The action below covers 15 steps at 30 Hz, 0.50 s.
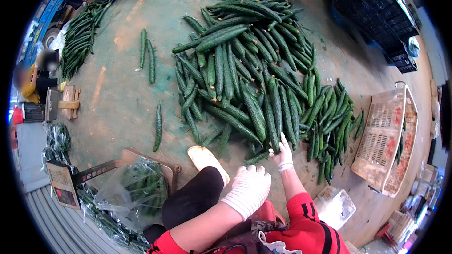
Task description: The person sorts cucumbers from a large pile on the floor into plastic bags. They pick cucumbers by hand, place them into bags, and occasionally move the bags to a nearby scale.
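A big heap of dark green cucumbers [254,106] spreads in front of me. My right hand [283,154], in a white glove, reaches to the heap's near edge. Its fingers are apart beside the tips of the nearest cucumbers, and it grips none of them. Closer to my body, my left hand [248,187], also in a white glove, is curled closed with its back up. Its palm side is hidden, so whatever it may hold does not show. Just left of it, a pale shoe [207,160] rests on the floor below a dark trouser leg.
Three loose cucumbers [151,61] lie to the left. A bagged batch of cucumbers [141,183] sits on a scale [129,155] at lower left. On the right are a pale plastic crate [376,134] and a white tub [346,207]. Black crates [372,7] are stacked behind.
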Each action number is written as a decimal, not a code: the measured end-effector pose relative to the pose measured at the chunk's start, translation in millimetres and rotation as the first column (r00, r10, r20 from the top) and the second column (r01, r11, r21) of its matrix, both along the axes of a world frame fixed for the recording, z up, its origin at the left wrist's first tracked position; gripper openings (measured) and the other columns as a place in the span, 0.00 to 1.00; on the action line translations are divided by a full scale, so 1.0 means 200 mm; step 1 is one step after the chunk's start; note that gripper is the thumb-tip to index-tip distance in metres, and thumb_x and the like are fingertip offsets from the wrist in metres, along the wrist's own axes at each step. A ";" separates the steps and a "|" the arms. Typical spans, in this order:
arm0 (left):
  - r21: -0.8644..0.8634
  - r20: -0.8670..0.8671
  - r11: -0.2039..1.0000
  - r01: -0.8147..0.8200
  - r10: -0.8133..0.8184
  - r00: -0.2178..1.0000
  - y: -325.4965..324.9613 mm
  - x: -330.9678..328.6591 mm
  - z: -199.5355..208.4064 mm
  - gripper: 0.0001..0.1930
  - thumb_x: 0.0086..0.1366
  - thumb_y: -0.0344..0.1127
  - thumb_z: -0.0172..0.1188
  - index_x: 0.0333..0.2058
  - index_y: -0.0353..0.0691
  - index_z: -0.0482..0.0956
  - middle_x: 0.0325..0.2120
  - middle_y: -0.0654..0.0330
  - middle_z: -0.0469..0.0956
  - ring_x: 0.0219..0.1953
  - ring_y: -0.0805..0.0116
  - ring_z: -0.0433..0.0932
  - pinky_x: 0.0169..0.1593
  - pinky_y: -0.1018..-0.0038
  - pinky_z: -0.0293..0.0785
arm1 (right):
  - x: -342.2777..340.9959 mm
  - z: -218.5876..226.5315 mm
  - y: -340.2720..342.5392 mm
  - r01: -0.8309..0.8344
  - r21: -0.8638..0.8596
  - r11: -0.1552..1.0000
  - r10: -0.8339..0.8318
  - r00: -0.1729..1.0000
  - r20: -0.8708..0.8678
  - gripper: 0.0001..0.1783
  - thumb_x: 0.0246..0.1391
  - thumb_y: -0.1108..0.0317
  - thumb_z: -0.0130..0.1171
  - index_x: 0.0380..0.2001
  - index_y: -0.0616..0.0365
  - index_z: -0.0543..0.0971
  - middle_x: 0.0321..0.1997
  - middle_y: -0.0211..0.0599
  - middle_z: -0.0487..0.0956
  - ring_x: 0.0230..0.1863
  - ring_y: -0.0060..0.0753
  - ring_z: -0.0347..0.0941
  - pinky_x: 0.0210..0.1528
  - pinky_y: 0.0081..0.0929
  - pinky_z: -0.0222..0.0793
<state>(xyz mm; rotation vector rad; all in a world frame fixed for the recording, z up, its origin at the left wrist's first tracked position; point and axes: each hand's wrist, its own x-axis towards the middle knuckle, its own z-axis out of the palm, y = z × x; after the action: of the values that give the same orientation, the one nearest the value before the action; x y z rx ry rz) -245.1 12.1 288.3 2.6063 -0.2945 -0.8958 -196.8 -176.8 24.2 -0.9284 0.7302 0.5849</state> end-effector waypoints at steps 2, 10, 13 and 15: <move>0.000 -0.007 1.000 0.016 -0.016 1.000 -0.01 0.00 0.01 0.16 0.54 0.45 0.60 0.36 0.41 0.77 0.38 0.56 0.75 0.43 0.60 0.75 0.43 0.63 0.70 | 0.03 -0.02 0.02 0.029 0.004 1.000 -0.029 0.999 -0.023 0.23 0.62 0.67 0.44 0.59 0.31 0.67 0.38 0.38 0.76 0.23 0.33 0.70 0.21 0.24 0.63; -0.015 -0.019 1.000 0.003 -0.003 1.000 -0.02 -0.05 0.04 0.17 0.54 0.46 0.59 0.37 0.40 0.77 0.38 0.55 0.75 0.44 0.60 0.74 0.45 0.62 0.70 | 0.01 -0.03 0.00 -0.004 0.045 0.999 0.004 1.000 -0.003 0.23 0.60 0.66 0.47 0.58 0.29 0.68 0.37 0.35 0.76 0.22 0.28 0.69 0.20 0.23 0.62; -0.023 -0.007 1.000 0.006 -0.006 1.000 -0.03 -0.05 0.05 0.17 0.54 0.45 0.59 0.37 0.40 0.77 0.38 0.55 0.75 0.44 0.60 0.74 0.45 0.63 0.70 | 0.01 -0.05 -0.02 -0.069 0.023 0.997 0.068 0.997 0.019 0.23 0.62 0.60 0.45 0.59 0.24 0.64 0.35 0.33 0.75 0.24 0.26 0.67 0.22 0.23 0.62; -0.030 -0.004 1.000 -0.001 0.001 1.000 -0.04 -0.04 0.06 0.16 0.55 0.44 0.58 0.37 0.40 0.77 0.38 0.55 0.75 0.43 0.60 0.75 0.45 0.63 0.70 | 0.00 -0.04 -0.05 -0.173 0.012 0.985 0.172 0.983 0.059 0.23 0.62 0.58 0.46 0.60 0.24 0.64 0.35 0.34 0.75 0.24 0.26 0.67 0.22 0.23 0.62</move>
<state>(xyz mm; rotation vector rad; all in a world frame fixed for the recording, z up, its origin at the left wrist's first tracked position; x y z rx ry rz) -253.2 4.0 301.0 2.5765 -0.3039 -0.8887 -196.2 -187.0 16.7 -0.9944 0.5958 0.7128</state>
